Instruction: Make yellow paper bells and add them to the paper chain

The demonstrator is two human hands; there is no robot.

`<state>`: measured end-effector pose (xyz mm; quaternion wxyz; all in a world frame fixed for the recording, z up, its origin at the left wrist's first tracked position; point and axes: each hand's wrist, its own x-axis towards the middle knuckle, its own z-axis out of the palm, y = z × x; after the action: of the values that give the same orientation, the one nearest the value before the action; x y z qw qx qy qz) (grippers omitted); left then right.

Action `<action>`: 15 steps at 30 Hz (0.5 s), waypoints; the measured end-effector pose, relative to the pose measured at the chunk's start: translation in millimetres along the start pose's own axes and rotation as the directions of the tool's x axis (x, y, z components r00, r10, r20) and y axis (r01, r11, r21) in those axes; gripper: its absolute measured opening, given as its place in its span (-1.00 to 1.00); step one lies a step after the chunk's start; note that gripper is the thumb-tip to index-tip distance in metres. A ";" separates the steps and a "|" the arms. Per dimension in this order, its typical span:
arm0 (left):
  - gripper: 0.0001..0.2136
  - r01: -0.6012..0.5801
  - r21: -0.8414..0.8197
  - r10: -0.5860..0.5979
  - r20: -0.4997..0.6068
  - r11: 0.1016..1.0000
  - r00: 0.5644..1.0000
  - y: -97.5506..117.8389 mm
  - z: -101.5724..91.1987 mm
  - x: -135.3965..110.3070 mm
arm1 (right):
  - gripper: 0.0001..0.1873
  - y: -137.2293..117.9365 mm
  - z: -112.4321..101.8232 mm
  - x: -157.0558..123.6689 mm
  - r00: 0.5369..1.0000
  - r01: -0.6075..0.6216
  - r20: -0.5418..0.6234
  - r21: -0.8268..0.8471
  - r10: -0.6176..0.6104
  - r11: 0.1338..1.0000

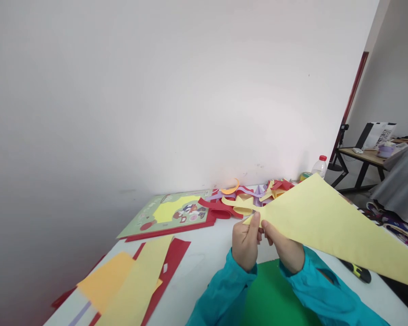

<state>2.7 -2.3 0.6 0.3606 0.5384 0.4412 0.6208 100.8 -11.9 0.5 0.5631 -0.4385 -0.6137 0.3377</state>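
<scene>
Both hands meet at the pointed corner of a large pale yellow paper sheet (329,222) held up above the white table (204,265). My left hand (246,244) pinches the corner from the left, thumb raised along the edge. My right hand (285,249) grips the same corner from underneath, fingers closed. The sheet spreads out to the right and hides part of the table. Both arms wear teal sleeves. A green sheet (275,299) lies under my wrists.
Red, yellow and orange sheets (136,280) lie at the front left. A green picture booklet (170,213) lies near the wall, beside a pile of paper cut-offs (245,197). A plastic bottle (319,166) stands behind. Scissors (357,270) lie at the right. A desk (367,158) stands beyond.
</scene>
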 end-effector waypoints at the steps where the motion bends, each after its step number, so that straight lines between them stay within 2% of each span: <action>1: -0.46 -0.021 0.025 0.021 -0.001 0.999 1.000 -0.7 -0.6 0.3 | -0.50 1.8 -0.2 0.5 1.000 -0.016 0.007 -0.004 0.016 1.000; 4: -0.47 -0.071 0.077 0.070 0.015 0.995 0.997 -3.2 -3.1 1.0 | -0.52 9.4 -2.2 2.5 0.999 -0.015 -0.033 -0.019 0.014 1.000; 8: -0.58 -0.155 0.078 0.149 0.080 0.985 0.986 -5.2 -6.4 0.5 | -0.54 16.6 -4.4 5.1 0.995 0.000 -0.103 -0.029 -0.003 1.000; 13: -0.58 -0.194 0.114 0.182 0.106 0.974 0.977 -2.9 -6.1 -0.4 | -0.51 9.5 -2.5 5.6 0.999 0.010 0.039 -0.032 -0.008 0.999; 15: -0.58 -0.226 0.164 0.209 0.114 0.960 0.971 -1.5 -5.1 -0.4 | -0.51 5.4 -2.0 5.0 0.999 0.022 0.034 -0.039 -0.021 0.999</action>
<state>-2.2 -3.0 -1.1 0.2619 0.6424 0.4146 0.5889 103.7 -5.4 -2.2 0.5475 -0.4371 -0.6344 0.3268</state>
